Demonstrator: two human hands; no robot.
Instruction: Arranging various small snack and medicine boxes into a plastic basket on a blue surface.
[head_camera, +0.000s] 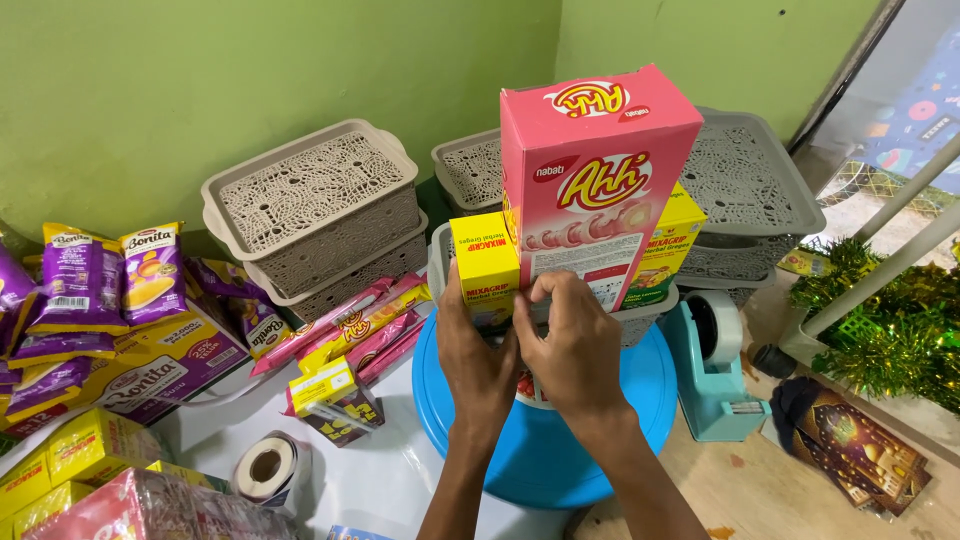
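Both hands meet at the front of a grey basket (640, 325) on a round blue stool (545, 440). The right hand (575, 350) grips the base of a tall pink box (595, 180) standing in it; the left hand (475, 350) presses beside a yellow box (484, 262). Their fingers hide the basket's front and contents. A second yellow box (672, 240) shows partly behind the pink one.

I see two grey lattice baskets (312, 215) stacked against the green wall (250, 70), and another stack (745, 190) to the right. Purple snack packets (85, 285) lie far left, pink and yellow wrapper sticks (350, 325) beside them. A teal tape dispenser (712, 375) stands right; green tinsel (890, 330) beyond. A tape roll (268, 468) sits near me.
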